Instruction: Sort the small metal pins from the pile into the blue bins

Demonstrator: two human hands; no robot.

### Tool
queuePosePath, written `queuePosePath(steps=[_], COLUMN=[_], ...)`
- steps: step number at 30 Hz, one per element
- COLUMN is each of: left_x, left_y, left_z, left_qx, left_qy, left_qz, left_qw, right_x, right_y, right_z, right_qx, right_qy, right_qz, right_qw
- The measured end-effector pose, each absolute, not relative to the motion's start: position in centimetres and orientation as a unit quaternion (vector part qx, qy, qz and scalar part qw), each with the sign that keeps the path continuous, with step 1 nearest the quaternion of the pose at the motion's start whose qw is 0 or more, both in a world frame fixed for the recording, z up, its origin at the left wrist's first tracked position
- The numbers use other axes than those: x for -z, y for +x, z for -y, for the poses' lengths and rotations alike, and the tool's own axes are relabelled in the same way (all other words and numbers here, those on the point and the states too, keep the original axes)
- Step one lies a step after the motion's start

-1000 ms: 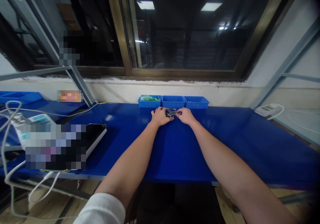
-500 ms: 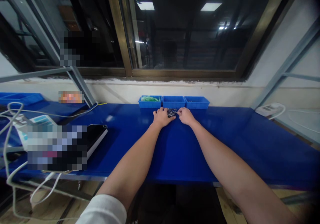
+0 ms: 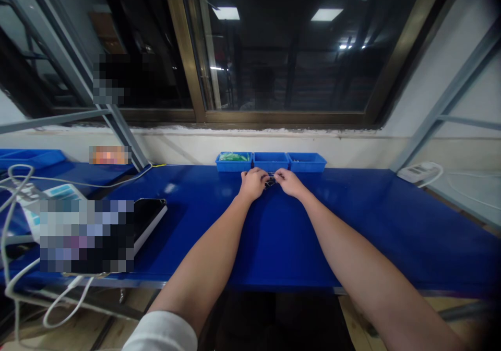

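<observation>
Both hands meet over the far middle of the blue table, just in front of the blue bins. My left hand (image 3: pixel 253 184) is closed, its fingertips at one end of a thin silvery piece (image 3: pixel 271 174). From the other side my right hand (image 3: pixel 289 182) pinches at the same slim piece. Beneath the fingertips lies a small pile of thin dark and silvery pieces (image 3: pixel 270 183), partly hidden by the left hand. Their exact kind is too small to make out.
Behind the hands stand a left bin (image 3: pixel 234 166) with green contents, a middle bin (image 3: pixel 271 167) and a right bin (image 3: pixel 307 166) with small items. A partly blurred tablet-like device (image 3: pixel 151 219) with white cables lies left. A power strip (image 3: pixel 418 172) sits far right.
My left hand's fingers have drawn in from resting spread beside the pile to closing at the thin piece. The right hand has shifted slightly left, so the hands are closer together.
</observation>
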State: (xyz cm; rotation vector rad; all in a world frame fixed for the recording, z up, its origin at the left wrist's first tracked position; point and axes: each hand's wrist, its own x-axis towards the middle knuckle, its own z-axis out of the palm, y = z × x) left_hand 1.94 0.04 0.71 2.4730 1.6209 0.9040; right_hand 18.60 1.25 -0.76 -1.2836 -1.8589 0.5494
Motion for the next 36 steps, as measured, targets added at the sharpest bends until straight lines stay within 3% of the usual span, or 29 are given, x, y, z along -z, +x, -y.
queuePosePath(steps=[6, 15, 18, 21, 26, 36], left_x=[-1.0, -0.8, -0.7, -0.7, -0.6, -0.4], left_y=[1.8, 2.0, 1.9, 1.7, 1.6, 1.5], left_z=[0.0, -0.2, -0.2, -0.1, -0.1, -0.6], left_qx=[-0.316, -0.331, -0.331, -0.329, -0.328, -0.307], left_qy=[0.792, 0.788, 0.791, 0.780, 0.757, 0.724], left_qz=[-0.521, -0.519, -0.515, -0.532, -0.566, -0.618], left_qw=[0.026, 0.025, 0.023, 0.013, -0.006, 0.008], right_x=[0.2, 0.2, 0.2, 0.0, -0.1, 0.2], right_y=[18.5, 18.8, 18.9, 19.3, 20.0, 21.9], right_z=[-1.1, -1.0, -1.1, -1.0, -0.9, -2.0], right_qx=[-0.406, -0.454, -0.380, -0.211, 0.035, 0.048], right_qy=[-0.451, -0.419, -0.449, -0.512, -0.582, -0.678], right_qz=[0.624, 0.602, 0.614, 0.629, 0.639, 0.572], right_qw=[0.493, 0.505, 0.526, 0.546, 0.501, 0.459])
